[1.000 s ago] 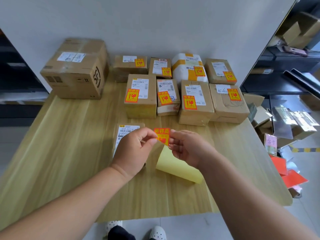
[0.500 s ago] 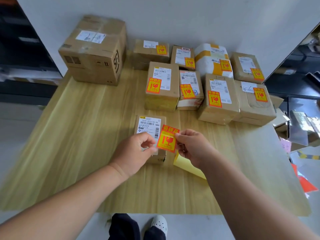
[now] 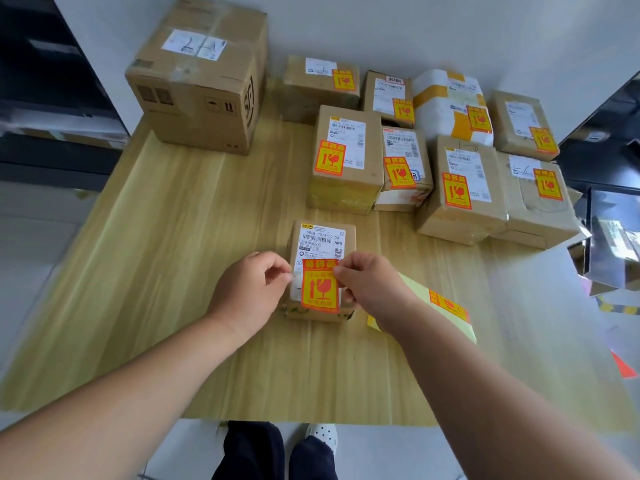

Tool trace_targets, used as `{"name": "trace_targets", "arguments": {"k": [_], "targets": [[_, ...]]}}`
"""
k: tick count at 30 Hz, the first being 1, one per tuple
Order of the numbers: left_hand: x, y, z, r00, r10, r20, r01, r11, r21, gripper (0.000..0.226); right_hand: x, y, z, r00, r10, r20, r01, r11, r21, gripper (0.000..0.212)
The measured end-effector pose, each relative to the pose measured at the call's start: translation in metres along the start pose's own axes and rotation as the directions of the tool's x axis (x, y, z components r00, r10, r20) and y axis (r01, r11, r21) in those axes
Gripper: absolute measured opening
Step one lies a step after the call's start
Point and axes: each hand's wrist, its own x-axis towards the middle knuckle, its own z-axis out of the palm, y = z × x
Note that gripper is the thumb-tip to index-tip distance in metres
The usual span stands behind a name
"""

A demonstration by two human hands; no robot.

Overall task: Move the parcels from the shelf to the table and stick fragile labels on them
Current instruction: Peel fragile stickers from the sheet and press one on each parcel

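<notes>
A small brown parcel with a white shipping label lies on the wooden table in front of me. An orange-and-yellow fragile label lies over the parcel's near half. My left hand pinches the label's upper left edge. My right hand pinches its upper right corner. The label's lower part rests flat on the parcel. A yellow backing sheet with another fragile label on it lies on the table under my right forearm.
Several labelled parcels stand in two rows at the table's back right. A large brown box sits at the back left against the white wall. Dark shelving stands left, and loose cardboard and papers lie off the right edge.
Both hands carried the fragile label from above the table down onto the small parcel's top. The backing sheet now lies on the table to the right.
</notes>
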Motion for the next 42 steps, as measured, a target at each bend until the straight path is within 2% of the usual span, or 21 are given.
{"name": "trace_targets", "arguments": {"k": [6,16,30,34,36,38,39,42], "targets": [[0.002,-0.006,-0.005,1.000,0.003,0.007,-0.003,1.000,0.002,0.010,0.008,-0.002,0.019,0.999,-0.031,-0.010,0.029,0.986,-0.166,0.021],[0.006,-0.013,0.003,0.998,0.057,0.037,-0.058,0.997,0.046,0.009,0.021,-0.001,0.029,0.995,-0.066,-0.073,0.035,0.932,-0.360,0.014],[0.011,-0.018,0.015,0.993,0.061,0.099,-0.074,0.989,0.131,0.031,0.022,-0.003,0.036,0.976,-0.196,-0.092,0.087,0.747,-0.660,0.007],[0.010,-0.019,0.016,0.994,0.063,0.090,-0.077,0.984,0.158,0.031,0.019,-0.003,0.034,0.958,-0.251,-0.140,0.062,0.657,-0.751,0.022],[0.010,-0.019,0.017,0.994,0.063,0.087,-0.076,0.985,0.157,0.030,0.020,0.000,0.029,0.954,-0.272,-0.126,0.078,0.631,-0.772,0.022],[0.010,-0.018,0.017,0.994,0.074,0.083,-0.087,0.983,0.161,0.029,0.020,0.008,0.025,0.910,-0.403,-0.100,0.194,0.625,-0.756,0.016],[0.010,-0.018,0.018,0.993,0.082,0.080,-0.094,0.982,0.164,0.029,0.020,0.015,0.024,0.851,-0.519,-0.079,0.297,0.600,-0.743,0.014],[0.008,-0.019,0.020,0.993,0.100,0.067,-0.111,0.977,0.181,0.032,0.020,0.036,0.024,0.640,-0.768,0.036,0.488,0.369,-0.791,0.025]]}}
